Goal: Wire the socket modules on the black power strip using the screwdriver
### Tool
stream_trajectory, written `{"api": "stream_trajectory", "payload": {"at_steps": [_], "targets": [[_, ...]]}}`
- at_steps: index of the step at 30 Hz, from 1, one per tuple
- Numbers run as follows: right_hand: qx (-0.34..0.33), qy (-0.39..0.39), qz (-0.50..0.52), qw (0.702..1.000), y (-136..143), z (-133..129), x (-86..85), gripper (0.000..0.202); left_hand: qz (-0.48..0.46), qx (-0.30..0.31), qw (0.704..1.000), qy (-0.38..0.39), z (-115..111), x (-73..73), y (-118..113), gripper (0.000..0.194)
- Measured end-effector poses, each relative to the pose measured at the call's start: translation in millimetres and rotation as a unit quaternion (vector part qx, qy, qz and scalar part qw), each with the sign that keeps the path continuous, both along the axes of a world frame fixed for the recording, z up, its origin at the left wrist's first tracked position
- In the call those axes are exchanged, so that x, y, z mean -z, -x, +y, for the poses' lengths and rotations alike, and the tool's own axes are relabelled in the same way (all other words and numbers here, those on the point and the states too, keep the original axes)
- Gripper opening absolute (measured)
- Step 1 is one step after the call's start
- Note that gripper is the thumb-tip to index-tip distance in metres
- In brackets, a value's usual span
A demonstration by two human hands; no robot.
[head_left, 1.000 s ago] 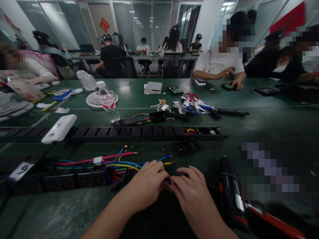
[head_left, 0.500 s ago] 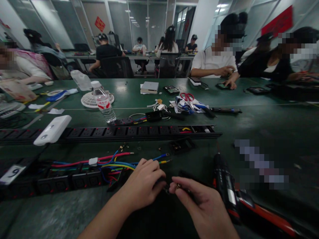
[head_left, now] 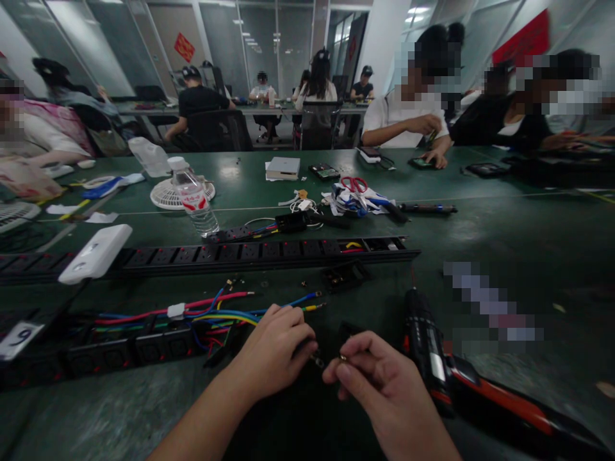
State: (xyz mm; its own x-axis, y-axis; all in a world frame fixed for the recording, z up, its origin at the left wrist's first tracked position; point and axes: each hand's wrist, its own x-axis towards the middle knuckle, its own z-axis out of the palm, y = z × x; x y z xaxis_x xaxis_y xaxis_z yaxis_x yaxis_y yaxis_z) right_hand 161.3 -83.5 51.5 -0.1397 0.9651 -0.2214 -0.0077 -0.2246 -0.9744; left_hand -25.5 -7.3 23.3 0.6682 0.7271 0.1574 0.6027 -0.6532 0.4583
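My left hand (head_left: 276,352) is closed, with a small metal ring terminal (head_left: 318,361) poking out past its fingertips; the rest of what it grips is hidden. Just to the right, my right hand (head_left: 379,378) pinches a tiny brass-coloured screw (head_left: 343,358) between thumb and forefinger. A narrow gap separates the screw from the ring. Beside my left hand, red, blue and yellow-green wires (head_left: 230,315) come out of the near black power strip (head_left: 163,342). Some of these wires end in terminals beyond my fingers.
A cordless drill (head_left: 430,349) lies right of my right hand. Behind my hands is a long black socket strip (head_left: 230,256) with a white strip (head_left: 96,254) across it. Farther back are a water bottle (head_left: 195,198) and red-handled scissors (head_left: 354,186). Co-workers sit across the table.
My right hand's fingers have shifted and the ring terminal shows more clearly. My left hand stays nearly in place. The whole view has slid slightly. Across the table, a co-worker's hand has risen.
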Motion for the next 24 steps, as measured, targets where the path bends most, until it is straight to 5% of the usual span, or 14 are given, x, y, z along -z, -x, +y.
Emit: {"api": "stream_trajectory", "payload": {"at_steps": [10,18,24], "targets": [[0.053,-0.123,-0.040,0.990,-0.6,-3.3,8.3,0.028,0.000,-0.005,1.000,0.009,0.2,-0.3,-0.5,0.012],[0.015,0.005,0.056,0.998,-2.5,4.9,15.4,0.029,0.002,-0.006,1.000,0.012,0.9,-0.5,-0.3,0.012],[0.042,0.089,0.216,0.971,2.3,3.8,13.0,0.028,0.007,-0.008,1.000,0.016,1.3,-1.4,-1.8,0.013]]}}
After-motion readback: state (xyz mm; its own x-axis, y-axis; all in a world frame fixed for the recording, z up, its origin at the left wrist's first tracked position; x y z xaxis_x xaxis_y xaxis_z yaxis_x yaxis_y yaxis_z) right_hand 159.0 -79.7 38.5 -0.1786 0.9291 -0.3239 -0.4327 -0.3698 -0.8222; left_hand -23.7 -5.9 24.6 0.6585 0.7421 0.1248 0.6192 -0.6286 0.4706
